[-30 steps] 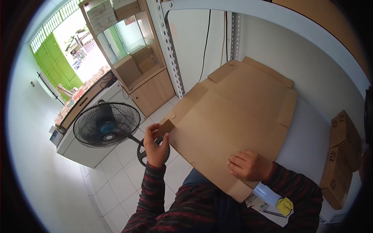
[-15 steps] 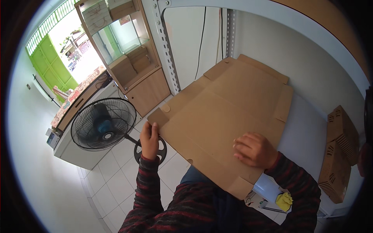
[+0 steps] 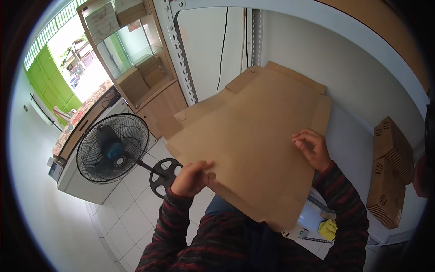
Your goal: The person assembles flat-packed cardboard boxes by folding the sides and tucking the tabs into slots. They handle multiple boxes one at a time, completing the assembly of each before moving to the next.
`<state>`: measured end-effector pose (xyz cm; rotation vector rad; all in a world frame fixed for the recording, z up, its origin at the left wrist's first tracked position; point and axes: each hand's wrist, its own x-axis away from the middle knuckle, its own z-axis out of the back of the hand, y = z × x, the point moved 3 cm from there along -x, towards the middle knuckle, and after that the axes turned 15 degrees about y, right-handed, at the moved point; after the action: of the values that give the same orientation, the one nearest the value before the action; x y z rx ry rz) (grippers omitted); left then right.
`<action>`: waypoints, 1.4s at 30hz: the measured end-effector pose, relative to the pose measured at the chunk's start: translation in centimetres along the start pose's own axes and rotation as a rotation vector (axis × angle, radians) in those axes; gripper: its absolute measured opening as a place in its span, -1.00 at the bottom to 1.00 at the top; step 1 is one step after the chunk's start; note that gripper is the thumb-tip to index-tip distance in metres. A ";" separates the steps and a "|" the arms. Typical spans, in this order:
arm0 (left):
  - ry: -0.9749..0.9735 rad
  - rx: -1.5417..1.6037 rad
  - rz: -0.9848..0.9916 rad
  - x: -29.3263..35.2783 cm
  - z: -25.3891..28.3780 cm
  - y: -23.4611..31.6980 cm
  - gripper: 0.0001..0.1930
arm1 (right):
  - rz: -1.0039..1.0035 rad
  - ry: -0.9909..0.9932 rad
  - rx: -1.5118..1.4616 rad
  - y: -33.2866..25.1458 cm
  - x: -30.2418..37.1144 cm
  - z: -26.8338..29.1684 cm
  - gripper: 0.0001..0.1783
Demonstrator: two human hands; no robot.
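A large flattened cardboard box (image 3: 253, 136), brown with die-cut flaps along its sides, lies across the white shelf surface, and its near corner reaches my body. At its near left edge my left hand (image 3: 194, 178) is closed, with thumb and fingers at the border flap. Over the right part of the cardboard is my right hand (image 3: 315, 152), its fingers loosely bent and apart from the thumb, with nothing held. Whether its fingertips touch the surface I cannot tell.
A black standing fan (image 3: 113, 147) is on the tiled floor to the left, before a white counter (image 3: 97, 172). Behind stands a glass-fronted cabinet (image 3: 158, 104). Two brown boxes (image 3: 385, 192) sit at the right. A yellow cloth (image 3: 327, 230) lies below the shelf's near edge.
My left hand has moved right and nearer along the cardboard's edge. My right hand has lifted from its curled rest and shifted farther and right. The cardboard's near flap looks bent up.
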<state>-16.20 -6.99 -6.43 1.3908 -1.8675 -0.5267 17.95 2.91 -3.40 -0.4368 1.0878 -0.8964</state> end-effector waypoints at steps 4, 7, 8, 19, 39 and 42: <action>-0.128 0.188 -0.056 -0.9 -4.1 1.6 -0.62 | -0.077 0.045 -0.191 0.5 -0.7 0.9 -0.52; -0.232 0.292 -0.068 -1.2 -5.8 2.1 -0.62 | -0.142 0.136 -0.373 0.5 -0.6 1.6 -0.29; -0.225 0.285 -0.077 -1.2 -5.9 2.2 -0.62 | -0.169 0.172 -0.433 0.5 -0.6 1.9 -0.21; 0.343 0.049 -0.244 0.5 -1.6 -1.2 -0.57 | 1.007 -0.028 0.281 -7.2 6.3 0.5 -0.50; -0.017 -0.099 0.271 4.7 -5.0 -6.8 -0.54 | 0.387 -0.241 -0.025 -12.7 4.7 -2.4 -0.57; 0.001 -0.080 0.236 4.7 -5.0 -6.7 -0.55 | 0.670 -0.225 0.140 -13.3 5.5 -2.5 -0.66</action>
<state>-8.80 -13.08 -6.40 1.1000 -1.9556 -0.4753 11.22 -9.06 1.66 -0.0372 0.8701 -0.3151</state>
